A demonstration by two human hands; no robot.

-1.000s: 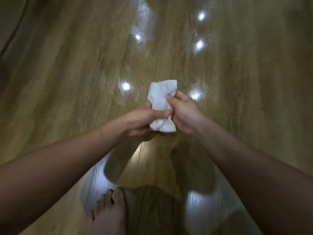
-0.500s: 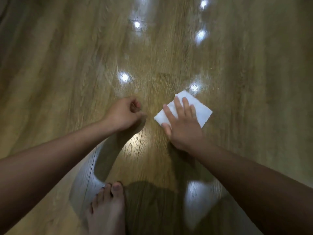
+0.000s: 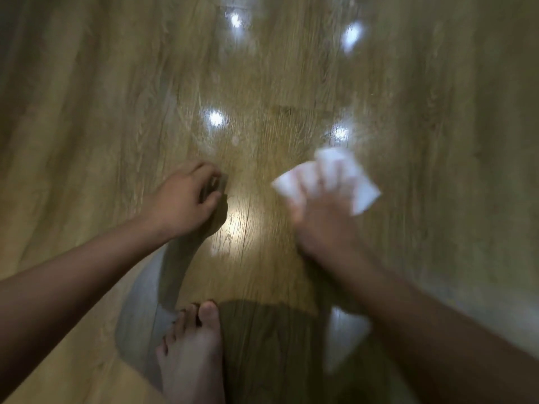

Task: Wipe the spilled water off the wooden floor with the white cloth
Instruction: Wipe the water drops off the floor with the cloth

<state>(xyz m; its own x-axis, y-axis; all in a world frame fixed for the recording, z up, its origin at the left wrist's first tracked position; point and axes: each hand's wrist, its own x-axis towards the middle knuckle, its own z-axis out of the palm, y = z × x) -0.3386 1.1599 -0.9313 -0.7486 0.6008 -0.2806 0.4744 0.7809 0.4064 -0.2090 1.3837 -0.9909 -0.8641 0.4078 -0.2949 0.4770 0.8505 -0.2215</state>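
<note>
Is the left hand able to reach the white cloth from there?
Probably yes. Only bare wooden floor lies between the left hand and the white cloth, so nothing blocks the way, though the right hand presses on the cloth.

the cloth [image 3: 361, 182] is plain white, without print. the wooden floor [image 3: 116, 112] is golden brown with long darker grain streaks. white glare spots [image 3: 215, 118] and dark grey shadows mark its glossy surface.
</note>
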